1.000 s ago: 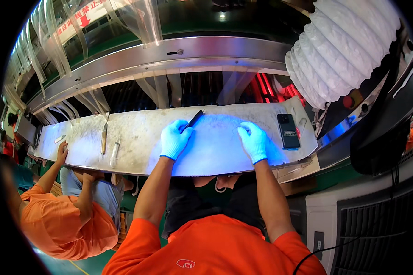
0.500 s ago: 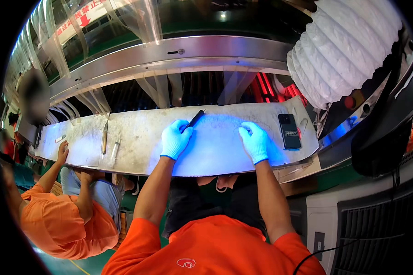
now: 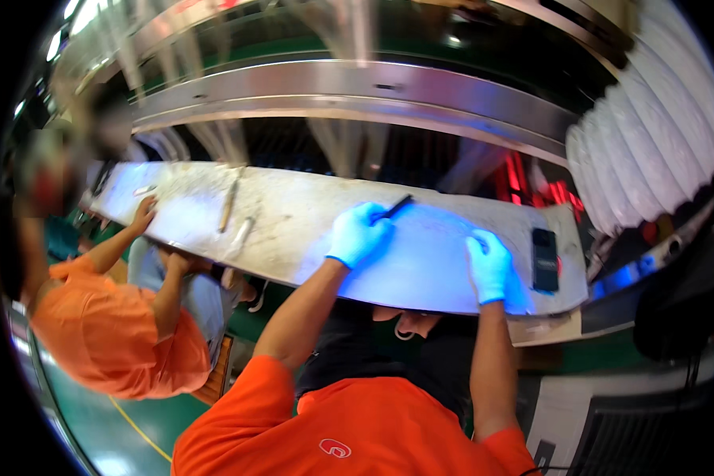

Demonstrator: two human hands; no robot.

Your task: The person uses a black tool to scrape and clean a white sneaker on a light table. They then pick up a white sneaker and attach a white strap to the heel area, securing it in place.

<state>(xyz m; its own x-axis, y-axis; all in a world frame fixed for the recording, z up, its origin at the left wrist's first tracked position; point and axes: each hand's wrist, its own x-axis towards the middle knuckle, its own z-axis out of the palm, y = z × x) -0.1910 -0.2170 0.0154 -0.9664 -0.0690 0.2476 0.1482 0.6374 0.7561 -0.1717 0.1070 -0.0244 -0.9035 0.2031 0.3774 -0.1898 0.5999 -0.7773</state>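
My left hand [image 3: 358,236], in a white knit glove lit bright blue, is closed around a slim black pen-shaped tool [image 3: 400,205]. The tool's free end points up and to the right, over the pale worktop [image 3: 293,218]. To the right, my right hand [image 3: 490,266], gloved the same way, rests at the worktop with its fingers curled together. Whatever lies between those fingers is too small or hidden to make out. Blue light spreads over the surface around both hands. A dark phone [image 3: 544,260] lies just right of my right hand.
A co-worker in an orange shirt [image 3: 127,325] sits at my left, one hand [image 3: 143,215] on the worktop. Between us lie a long thin tool [image 3: 229,205] and a whitish slender item [image 3: 242,236]. Behind runs a metal rail [image 3: 325,91] with clear strips; a white ribbed duct [image 3: 650,143] hangs right.
My view has swung left and tilted, so the worktop and hands sit further right in the picture. The left hand still grips the black tool; both hands stay nearly in place on the worktop.
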